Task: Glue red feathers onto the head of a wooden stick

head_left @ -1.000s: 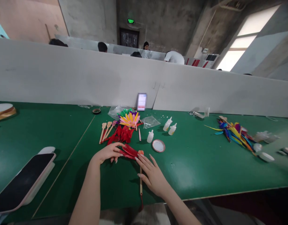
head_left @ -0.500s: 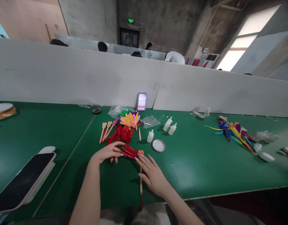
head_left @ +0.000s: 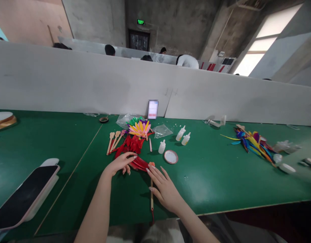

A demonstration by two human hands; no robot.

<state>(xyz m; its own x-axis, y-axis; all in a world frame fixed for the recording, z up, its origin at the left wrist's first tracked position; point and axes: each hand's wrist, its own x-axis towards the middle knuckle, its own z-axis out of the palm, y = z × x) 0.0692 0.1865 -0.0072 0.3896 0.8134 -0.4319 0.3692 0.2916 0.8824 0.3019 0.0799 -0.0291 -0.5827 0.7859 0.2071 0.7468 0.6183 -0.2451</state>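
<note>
Red feathers (head_left: 140, 164) fan out leftward from the round top of a wooden stick (head_left: 152, 194), which has a red cord at its lower end. My left hand (head_left: 121, 164) rests at the feathers' outer ends, its fingers apart, one stretched over them and others bent below. My right hand (head_left: 163, 185) lies with outstretched fingers on the feathers' inner ends, its thumb touching the stick. The stick's top is partly covered by my fingertips. Just beyond my hands is a pile of loose red feathers (head_left: 132, 144).
Behind lie a yellow-and-pink feather fan (head_left: 139, 129) and several wooden sticks (head_left: 110, 141). White squeeze bottles (head_left: 162, 146) stand near a round white dish (head_left: 171, 157). Multicoloured feathers (head_left: 254, 143) are at right, a black-topped object (head_left: 26, 195) at left. A phone (head_left: 152, 109) leans on the white partition (head_left: 94, 84).
My left hand has shifted slightly right along the feathers, which now look gathered closer together. My right hand stays in place on the stick and feather ends.
</note>
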